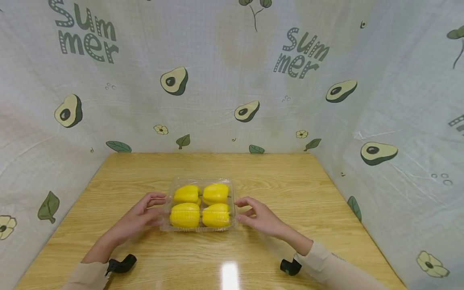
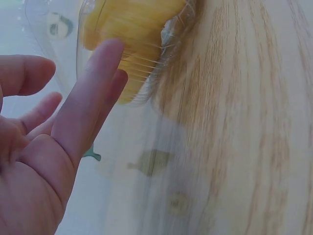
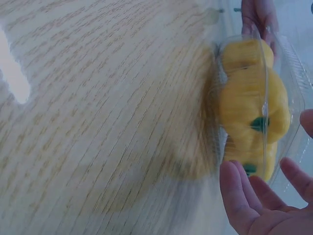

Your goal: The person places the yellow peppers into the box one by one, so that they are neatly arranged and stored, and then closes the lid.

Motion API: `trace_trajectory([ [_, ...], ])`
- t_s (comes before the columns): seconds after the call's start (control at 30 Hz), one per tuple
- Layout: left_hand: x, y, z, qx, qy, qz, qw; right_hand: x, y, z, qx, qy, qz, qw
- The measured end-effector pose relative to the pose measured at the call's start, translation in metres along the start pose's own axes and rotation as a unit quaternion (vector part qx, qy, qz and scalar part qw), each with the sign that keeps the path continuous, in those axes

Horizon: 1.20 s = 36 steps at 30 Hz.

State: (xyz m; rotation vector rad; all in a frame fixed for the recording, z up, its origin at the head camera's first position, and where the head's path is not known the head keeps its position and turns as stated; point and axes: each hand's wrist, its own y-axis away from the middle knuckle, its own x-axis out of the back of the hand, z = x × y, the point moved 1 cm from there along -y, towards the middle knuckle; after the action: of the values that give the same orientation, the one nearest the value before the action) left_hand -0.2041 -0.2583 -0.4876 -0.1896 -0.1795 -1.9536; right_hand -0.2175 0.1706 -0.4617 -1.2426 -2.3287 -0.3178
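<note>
A clear plastic box sits on the table in the head view, with several yellow bell peppers inside in two rows. My left hand is at its left side, fingertips right at the wall; in the left wrist view its fingers are extended and overlap the box. On the opposite side is my right hand, fingers loosely bent with the tips at the right wall. The right wrist view shows that hand spread beside the box, where green stems show on the peppers.
The wooden table spreads around the box. A printed cloth with avocados and lettering hangs behind and along both sides. Black wrist mounts show near the sleeves at the front.
</note>
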Motion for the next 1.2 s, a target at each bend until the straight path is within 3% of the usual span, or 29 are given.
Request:
trace_trajectory([
  [0.3,0.001,0.004,0.004,0.006,-0.014,-0.007,0.9999,-0.002,0.002,-0.002,-0.01,0.009,0.001,0.9999],
  [0.8,-0.002,0.011,0.011,0.02,-0.025,-0.045,0.9985,-0.008,0.004,-0.001,-0.023,-0.012,-0.012,0.9996],
  [1.03,-0.002,0.013,0.012,0.005,-0.044,-0.056,0.9974,-0.013,0.005,0.002,-0.023,-0.053,-0.021,0.9981],
  [1.2,-0.004,0.013,0.012,0.004,-0.016,-0.076,0.997,-0.014,0.006,0.002,-0.028,-0.082,-0.02,0.996],
])
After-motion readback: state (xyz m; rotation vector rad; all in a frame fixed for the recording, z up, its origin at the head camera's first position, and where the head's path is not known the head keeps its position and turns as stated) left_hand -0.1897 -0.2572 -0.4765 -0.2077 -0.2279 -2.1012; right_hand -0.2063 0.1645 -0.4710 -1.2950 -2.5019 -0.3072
